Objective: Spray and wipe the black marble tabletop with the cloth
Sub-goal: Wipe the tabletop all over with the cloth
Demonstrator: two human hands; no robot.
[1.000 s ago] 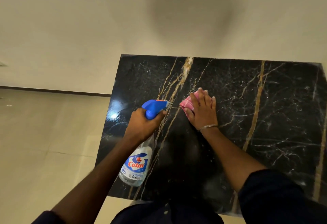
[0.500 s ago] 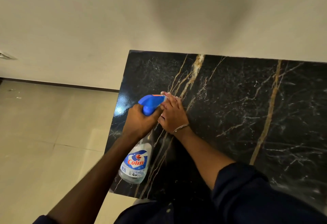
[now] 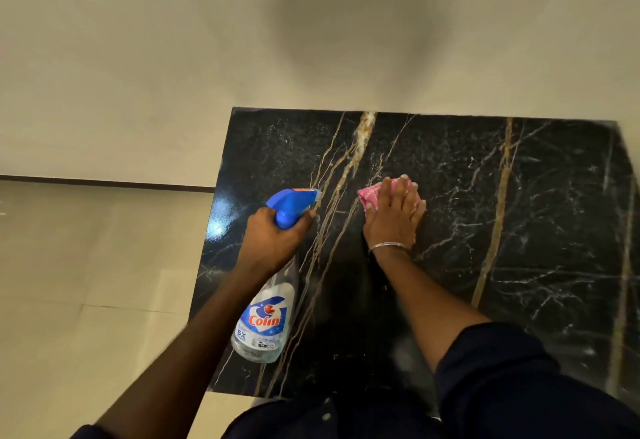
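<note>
— Curled tight round what, the left hand [image 3: 273,241]?
— Round the neck of the spray bottle [image 3: 266,320], just under its blue trigger head. The nozzle points at the wide gold vein [image 3: 362,142] from its left, and the clear body with the blue label slants back toward the person.
— And the right hand [image 3: 394,216]?
— Flat, fingers straight and together, pressing the pink cloth [image 3: 367,193] onto the black marble tabletop [image 3: 536,230], just right of the vein. The cloth is bunched, and only its left and far edges show from under the fingers.
— Anything on that wrist?
— A thin metal bangle [image 3: 388,246], with a dark sleeve [image 3: 502,386] further up the arm.
— Left of the vein, past the table edge?
— A pale tiled floor [image 3: 69,282].
</note>
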